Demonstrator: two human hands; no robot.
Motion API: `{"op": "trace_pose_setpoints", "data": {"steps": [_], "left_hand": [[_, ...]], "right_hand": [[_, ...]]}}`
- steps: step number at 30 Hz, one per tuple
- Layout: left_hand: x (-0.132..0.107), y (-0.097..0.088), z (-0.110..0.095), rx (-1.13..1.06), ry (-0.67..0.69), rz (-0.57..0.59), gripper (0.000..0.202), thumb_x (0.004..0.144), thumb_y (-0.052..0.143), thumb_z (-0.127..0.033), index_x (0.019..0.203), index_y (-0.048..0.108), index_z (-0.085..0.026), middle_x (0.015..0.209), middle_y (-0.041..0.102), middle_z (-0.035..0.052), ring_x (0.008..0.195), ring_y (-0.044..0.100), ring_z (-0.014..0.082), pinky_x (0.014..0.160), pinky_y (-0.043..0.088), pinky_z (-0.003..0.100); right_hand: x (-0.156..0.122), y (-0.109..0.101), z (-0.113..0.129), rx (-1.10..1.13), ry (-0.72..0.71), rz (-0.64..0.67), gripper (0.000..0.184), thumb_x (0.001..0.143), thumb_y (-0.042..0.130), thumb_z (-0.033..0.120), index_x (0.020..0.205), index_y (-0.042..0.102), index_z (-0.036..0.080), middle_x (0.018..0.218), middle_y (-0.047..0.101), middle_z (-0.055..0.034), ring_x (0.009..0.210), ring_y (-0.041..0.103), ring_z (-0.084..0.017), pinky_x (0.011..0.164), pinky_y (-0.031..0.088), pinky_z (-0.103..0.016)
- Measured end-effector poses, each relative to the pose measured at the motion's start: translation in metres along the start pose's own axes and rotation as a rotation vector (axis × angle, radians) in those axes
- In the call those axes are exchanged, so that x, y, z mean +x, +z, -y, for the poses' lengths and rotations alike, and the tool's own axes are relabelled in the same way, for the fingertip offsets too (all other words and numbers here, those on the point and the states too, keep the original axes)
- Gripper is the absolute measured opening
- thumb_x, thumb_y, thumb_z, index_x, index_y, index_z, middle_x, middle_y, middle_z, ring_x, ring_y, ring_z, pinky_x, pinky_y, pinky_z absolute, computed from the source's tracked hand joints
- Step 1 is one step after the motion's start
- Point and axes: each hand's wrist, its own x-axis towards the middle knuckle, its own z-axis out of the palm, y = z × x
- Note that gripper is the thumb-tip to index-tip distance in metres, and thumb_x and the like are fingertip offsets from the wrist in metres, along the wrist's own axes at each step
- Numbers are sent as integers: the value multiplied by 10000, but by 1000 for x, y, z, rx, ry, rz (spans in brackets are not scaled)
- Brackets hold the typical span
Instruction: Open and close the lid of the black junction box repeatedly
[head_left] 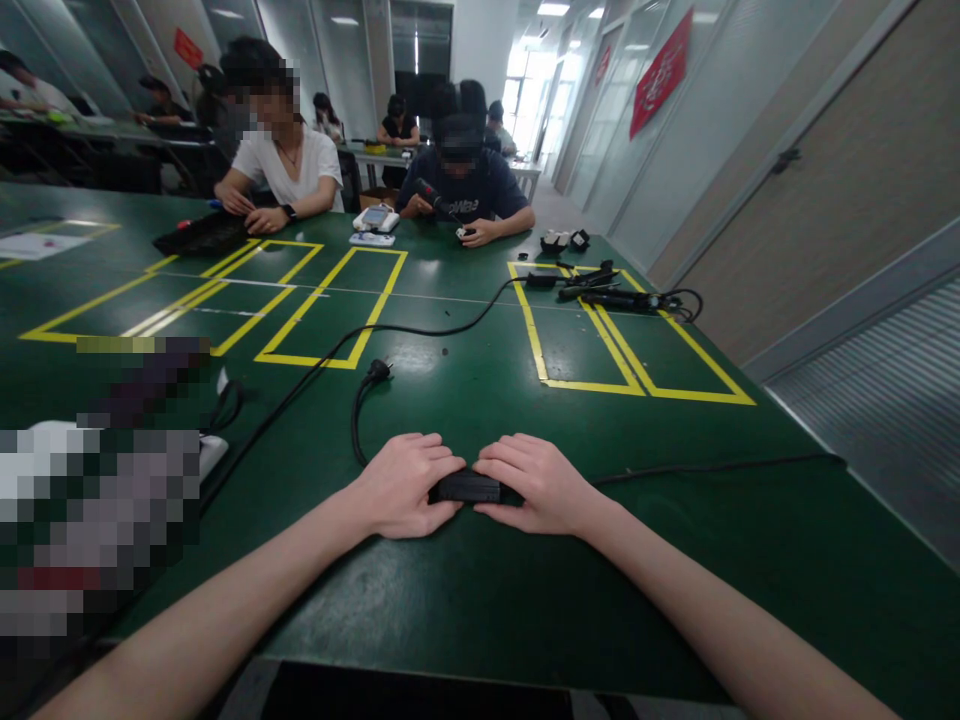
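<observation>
A black power adapter [469,488] lies on the green table in front of me. My left hand [409,487] is closed around its left end, fingers over the top and thumb along the near side. At the other end my right hand [536,485] grips it the same way. From beneath my left hand a black cord curves away to a two-pin plug [379,371] resting on the table. A thinner cable [712,468] runs right from my right hand to the table's edge. My palms hide both ends of the adapter.
Yellow tape rectangles [541,345] mark the green table [465,600]. Black tools with cables [607,290] lie at the back right. A long black cord [420,331] crosses the middle. Two people sit opposite, one with a black tray [199,236], one holding a dark tool. The left foreground is pixelated.
</observation>
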Motion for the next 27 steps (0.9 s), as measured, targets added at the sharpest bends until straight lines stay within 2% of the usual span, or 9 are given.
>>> {"op": "trace_pose_setpoints", "data": {"steps": [5, 9, 13, 17, 23, 27], "left_hand": [[-2, 2, 3, -10, 71, -113, 274, 926, 623, -323, 1129, 687, -150, 946, 726, 77, 874, 648, 244, 768, 489, 363], [-3, 1, 4, -54, 114, -146, 290, 1018, 555, -404, 1106, 693, -164, 971, 745, 79, 872, 647, 228, 765, 477, 359], [-3, 1, 4, -53, 119, -124, 296, 1012, 581, -421, 1078, 707, -162, 952, 745, 76, 860, 647, 236, 758, 487, 371], [-3, 1, 4, -78, 106, -158, 280, 998, 612, -395, 1125, 713, -166, 1043, 757, 96, 942, 678, 241, 829, 530, 369], [-4, 2, 7, -104, 162, -154, 291, 1029, 559, -363, 1175, 716, -167, 1011, 771, 97, 908, 696, 221, 822, 566, 350], [-4, 4, 11, -98, 170, -222, 314, 1043, 552, -374, 1202, 699, -147, 1044, 768, 116, 933, 705, 226, 822, 580, 350]], "right_hand": [[1, -1, 5, -45, 4, -37, 156, 1016, 509, 282, 974, 609, 171, 829, 656, -78, 734, 562, -218, 649, 425, -346], [1, -2, 5, -21, 18, -50, 151, 1009, 512, 294, 988, 612, 183, 821, 654, -71, 738, 581, -220, 645, 450, -345], [1, -2, 5, 64, -8, -91, 134, 982, 570, 261, 1091, 599, 188, 924, 698, -91, 805, 628, -221, 699, 506, -343], [1, 1, 8, 52, -10, -108, 110, 963, 552, 206, 1065, 590, 190, 856, 669, -77, 743, 599, -217, 657, 498, -337], [0, 2, 7, 145, 67, -79, 201, 926, 633, 278, 1105, 578, 208, 978, 707, -96, 854, 658, -234, 733, 543, -352], [-2, -1, 4, 118, 89, -8, 199, 993, 591, 333, 1131, 567, 191, 991, 733, -101, 849, 713, -227, 706, 557, -323]]}}
